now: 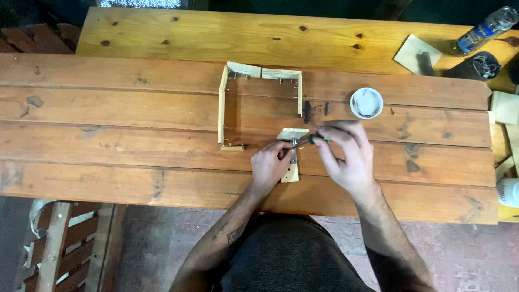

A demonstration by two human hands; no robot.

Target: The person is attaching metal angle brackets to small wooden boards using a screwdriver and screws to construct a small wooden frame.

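Small pale wood piece (292, 135), metal bracket attached.

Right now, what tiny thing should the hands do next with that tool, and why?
Probably press the screwdriver tip down and turn it. The right hand holds it angled at the metal bracket where two small wood pieces meet, while the left hand steadies them. The tip itself is too small to see clearly.

Left hand (270, 162) curled, knuckles up; right hand (346, 154) fingers pinched; forearms converging.
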